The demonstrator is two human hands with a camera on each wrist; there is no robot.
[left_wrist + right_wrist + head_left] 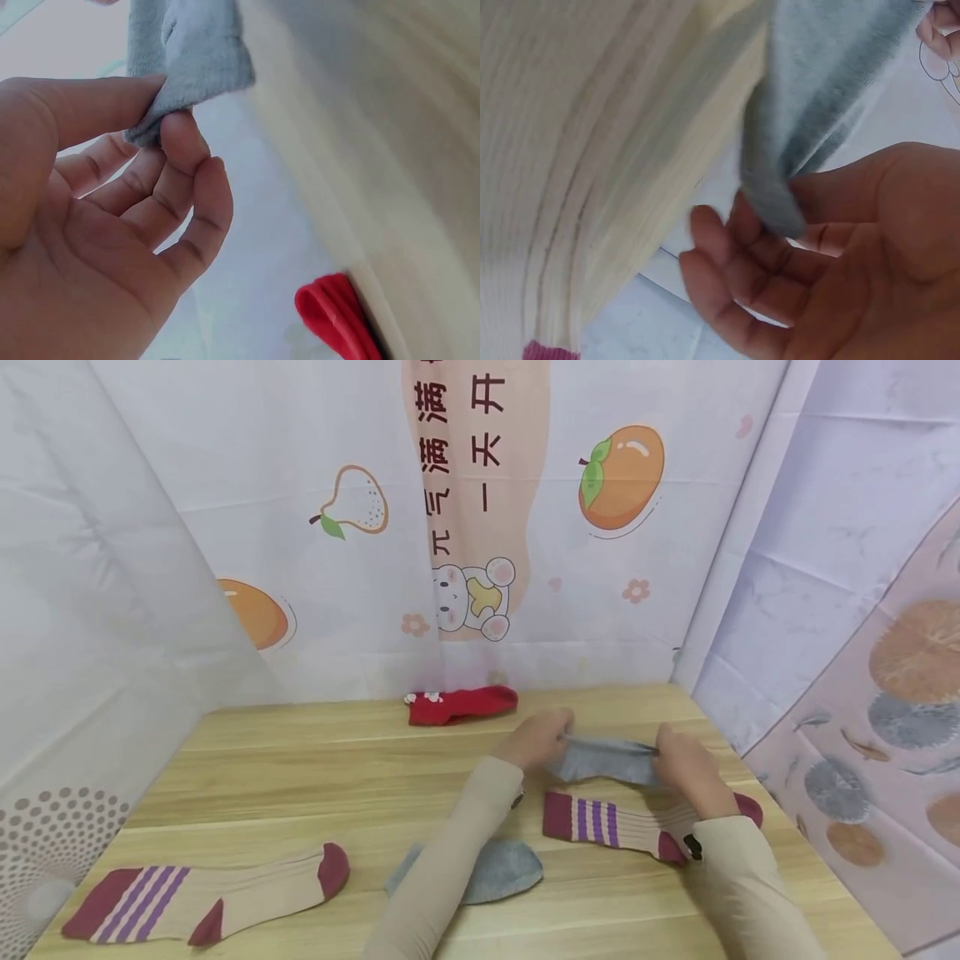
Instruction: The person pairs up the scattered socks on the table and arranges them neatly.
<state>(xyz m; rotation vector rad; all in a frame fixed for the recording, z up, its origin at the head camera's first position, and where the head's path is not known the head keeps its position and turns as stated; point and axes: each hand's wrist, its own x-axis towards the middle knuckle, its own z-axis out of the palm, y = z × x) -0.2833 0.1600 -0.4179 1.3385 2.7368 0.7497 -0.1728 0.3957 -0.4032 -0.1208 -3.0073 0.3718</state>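
A grey-blue sock point(606, 761) is stretched sideways in the air between my two hands, above the right part of the table. My left hand point(534, 739) pinches one end of it between thumb and fingertips, as the left wrist view shows up close on the grey cloth point(196, 60). The other end is pinched by my right hand point(686, 766); the right wrist view shows thumb and fingers at the sock's edge point(769, 180). Just below the held sock lies a cream sock with purple stripes point(633, 828), partly covered by my right wrist.
A second grey-blue sock point(504, 872) lies under my left forearm. Toward the front left rests another striped cream sock point(255, 893). At the back edge of the wooden table point(300, 777) is a red sock point(472, 705). Printed curtains point(360, 610) hang behind and beside the table.
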